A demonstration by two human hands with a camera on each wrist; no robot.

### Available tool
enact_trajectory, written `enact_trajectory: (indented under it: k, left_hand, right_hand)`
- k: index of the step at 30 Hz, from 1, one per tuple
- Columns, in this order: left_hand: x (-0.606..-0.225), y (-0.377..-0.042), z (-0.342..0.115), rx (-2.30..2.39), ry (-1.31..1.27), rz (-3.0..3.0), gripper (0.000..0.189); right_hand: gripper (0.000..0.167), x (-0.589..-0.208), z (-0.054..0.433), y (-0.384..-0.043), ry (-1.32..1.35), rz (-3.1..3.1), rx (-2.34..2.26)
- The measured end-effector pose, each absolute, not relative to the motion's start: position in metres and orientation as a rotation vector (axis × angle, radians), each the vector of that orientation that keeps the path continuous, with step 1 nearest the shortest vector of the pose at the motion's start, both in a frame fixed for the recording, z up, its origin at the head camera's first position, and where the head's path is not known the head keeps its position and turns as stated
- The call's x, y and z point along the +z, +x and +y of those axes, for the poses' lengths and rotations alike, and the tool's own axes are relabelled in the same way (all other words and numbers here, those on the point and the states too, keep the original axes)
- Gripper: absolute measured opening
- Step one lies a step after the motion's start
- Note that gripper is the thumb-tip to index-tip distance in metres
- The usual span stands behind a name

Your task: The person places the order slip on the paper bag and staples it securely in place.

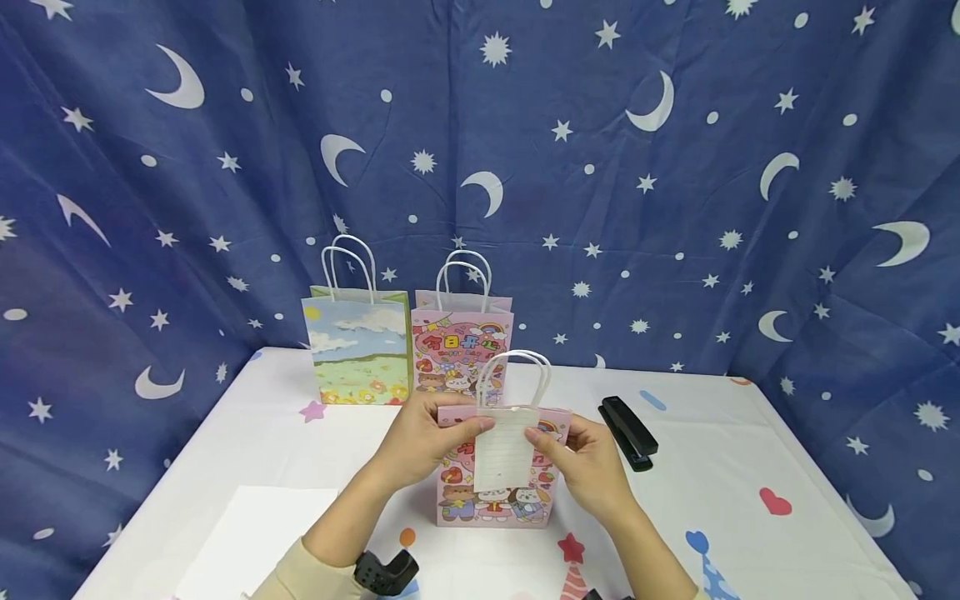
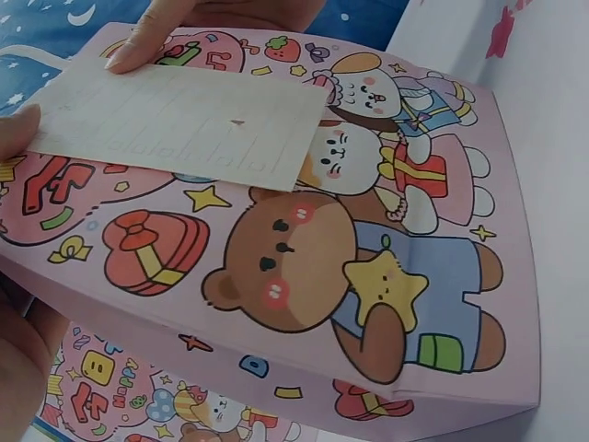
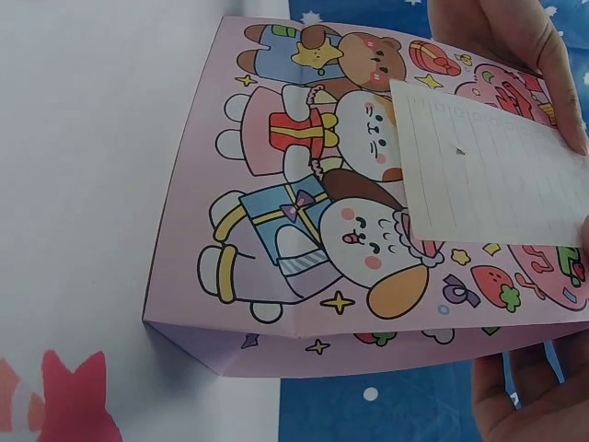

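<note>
Presently, pink bag: a pink cartoon-printed paper gift bag with white handles (image 1: pixel 459 477) is standing between both hands, near the middle of the white printed tablecloth (image 1: pixel 712 467).
Lined note: a small off-white ruled paper sheet (image 1: pixel 501 458) is lying over the bag's front, below the handles; whether anything is fastening it, I cannot tell.
Left hand: the left hand (image 1: pixel 431 437) is pinching note and bag, thumb in front.
Right hand: the right hand (image 1: pixel 591 465) is pinching the opposite side likewise, its fingers reaching behind.
Stapler: a long black stapler (image 1: pixel 628 432) is lying beyond the right hand, touched by neither.
Slip risk: if the note is depending on thumb pressure alone, lifting either thumb could be letting it skew or drop.
Crease risk: uneven squeezing could be buckling the thin bag wall, leaving the note crooked.
</note>
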State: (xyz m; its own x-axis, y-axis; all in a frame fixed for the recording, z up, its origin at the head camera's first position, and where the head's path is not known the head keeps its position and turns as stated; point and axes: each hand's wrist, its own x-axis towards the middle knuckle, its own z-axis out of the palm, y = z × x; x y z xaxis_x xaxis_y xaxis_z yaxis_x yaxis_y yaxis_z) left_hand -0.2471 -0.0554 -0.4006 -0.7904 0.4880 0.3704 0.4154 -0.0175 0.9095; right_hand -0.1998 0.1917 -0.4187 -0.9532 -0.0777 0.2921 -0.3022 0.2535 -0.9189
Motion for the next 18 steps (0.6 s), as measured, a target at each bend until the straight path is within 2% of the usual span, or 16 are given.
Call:
enact_trajectory:
  k: [9,18]
  left_hand:
    - [-0.4013,-0.2433,-0.0563,1.950,0.923,2.207,0.014]
    - [-0.3994,-0.2443,-0.0588,1.916,0.975,2.211,0.015]
  right_hand:
    - [0.016,-0.4196,0.1914,-0.2004,0.382,-2.327,1.770]
    - [0.015,-0.4186,0.1914,-0.1995,0.401,-2.310,1.767]
